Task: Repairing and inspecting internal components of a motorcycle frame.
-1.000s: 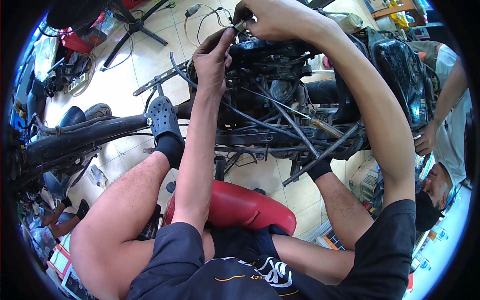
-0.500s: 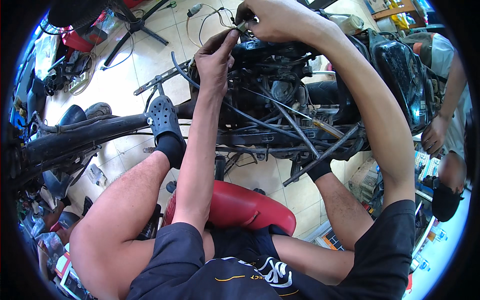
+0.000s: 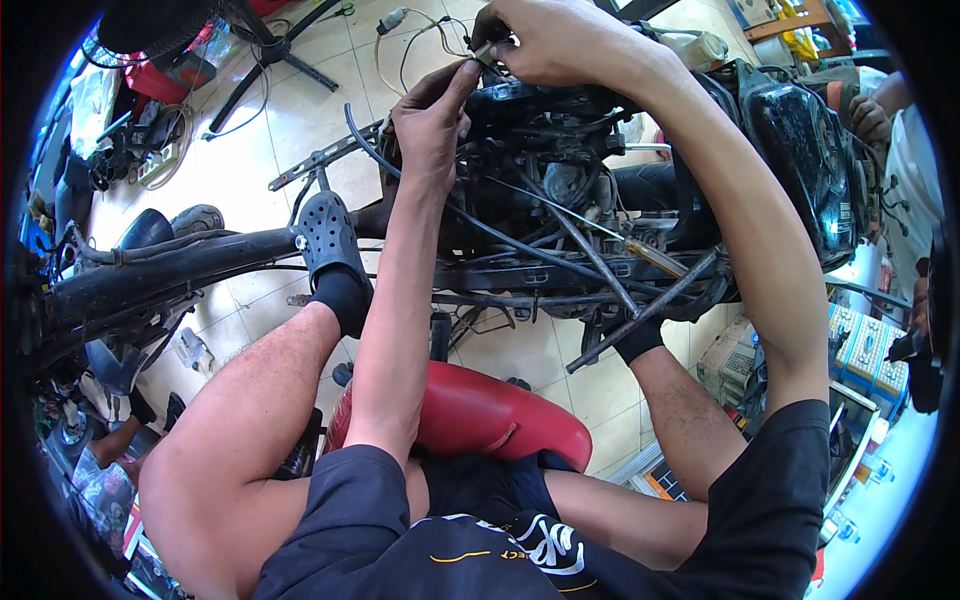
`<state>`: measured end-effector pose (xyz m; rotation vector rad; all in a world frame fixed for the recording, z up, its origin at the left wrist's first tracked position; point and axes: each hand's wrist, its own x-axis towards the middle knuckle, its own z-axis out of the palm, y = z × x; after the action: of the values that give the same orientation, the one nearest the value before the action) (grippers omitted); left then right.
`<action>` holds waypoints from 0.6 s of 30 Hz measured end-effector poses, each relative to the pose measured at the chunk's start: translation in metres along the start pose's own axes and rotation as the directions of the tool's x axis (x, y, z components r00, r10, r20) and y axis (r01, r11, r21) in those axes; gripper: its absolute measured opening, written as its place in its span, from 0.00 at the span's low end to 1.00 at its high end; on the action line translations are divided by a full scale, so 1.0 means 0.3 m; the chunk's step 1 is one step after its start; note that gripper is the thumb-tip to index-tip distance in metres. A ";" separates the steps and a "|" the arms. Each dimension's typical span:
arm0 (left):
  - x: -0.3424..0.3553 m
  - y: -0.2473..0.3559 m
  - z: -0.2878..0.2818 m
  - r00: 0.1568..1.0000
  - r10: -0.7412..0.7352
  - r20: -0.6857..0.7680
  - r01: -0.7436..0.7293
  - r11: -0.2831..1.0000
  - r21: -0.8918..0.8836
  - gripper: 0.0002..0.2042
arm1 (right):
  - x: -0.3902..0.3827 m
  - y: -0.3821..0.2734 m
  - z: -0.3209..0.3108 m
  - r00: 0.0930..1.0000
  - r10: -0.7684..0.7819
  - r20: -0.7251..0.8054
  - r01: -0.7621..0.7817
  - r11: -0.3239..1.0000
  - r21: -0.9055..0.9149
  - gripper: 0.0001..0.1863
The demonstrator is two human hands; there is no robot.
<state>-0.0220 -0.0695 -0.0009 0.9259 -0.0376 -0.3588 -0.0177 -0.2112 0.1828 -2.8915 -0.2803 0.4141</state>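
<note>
My left hand (image 3: pixel 432 122) reaches over the stripped motorcycle frame (image 3: pixel 560 270), thumb and fingers pinched on a small pale wiring connector (image 3: pixel 485 52). On the connector's other side my right hand (image 3: pixel 550 40) has its fingers curled round it, hiding most of it. Wires with a whitish plug (image 3: pixel 392 18) loop out to the left of the hands, over the tiled floor. Below the hands lie the frame's dark cables and metal parts. A screwdriver (image 3: pixel 655 258) with an amber handle rests across the frame.
A red padded seat (image 3: pixel 480 415) is under me. The black fuel tank (image 3: pixel 800 150) stands at the right, with a co-worker's hand (image 3: pixel 870 118) beyond it. My left shoe (image 3: pixel 332 235) is against the frame. A power strip (image 3: pixel 160 165) lies on the floor at left.
My hands hold nearly still on the connector. At the right, the co-worker's arm and hand have moved up and away, and the head has shifted toward the picture's rim, uncovering patterned boxes.
</note>
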 end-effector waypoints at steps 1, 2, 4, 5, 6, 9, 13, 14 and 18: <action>0.000 -0.002 0.001 1.000 0.002 -0.004 -0.002 1.000 -0.001 0.17 | -0.001 0.000 -0.002 1.000 -0.009 0.006 0.009 1.000 0.008 0.13; 0.000 -0.003 0.002 1.000 0.003 -0.008 -0.004 1.000 -0.003 0.17 | 0.000 0.000 -0.003 1.000 0.002 0.008 -0.002 1.000 -0.004 0.13; 0.002 -0.007 0.005 1.000 0.008 -0.020 -0.009 0.998 -0.055 0.16 | 0.005 -0.004 -0.001 1.000 0.023 0.011 -0.022 0.999 -0.027 0.13; 0.003 -0.008 0.006 1.000 0.014 -0.024 -0.016 0.996 -0.084 0.16 | 0.007 -0.005 0.000 1.000 0.019 0.012 -0.018 1.000 -0.014 0.13; 0.004 -0.008 0.006 1.000 0.010 -0.023 -0.012 0.996 -0.088 0.16 | 0.008 -0.007 0.001 1.000 0.015 0.013 -0.015 1.000 -0.001 0.13; 0.005 -0.007 0.000 1.000 0.003 -0.004 -0.003 0.996 -0.094 0.16 | 0.007 -0.008 -0.002 1.000 0.018 0.007 -0.018 1.000 0.001 0.14; 0.003 -0.004 -0.006 1.000 -0.005 0.017 0.006 0.997 -0.079 0.16 | -0.002 -0.003 -0.007 1.000 -0.002 0.016 0.002 1.000 0.026 0.14; 0.002 -0.004 -0.005 1.000 -0.006 0.015 0.007 0.997 -0.082 0.16 | -0.002 -0.003 -0.005 1.000 0.005 0.005 -0.005 1.000 0.026 0.14; 0.002 -0.003 -0.006 1.000 -0.001 0.025 0.003 0.996 -0.084 0.16 | 0.011 0.004 0.006 1.000 0.013 -0.028 -0.012 0.999 0.047 0.17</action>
<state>-0.0215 -0.0687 -0.0027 0.8379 -0.0438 -0.3708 -0.0150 -0.2113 0.1801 -2.8526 -0.2448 0.3760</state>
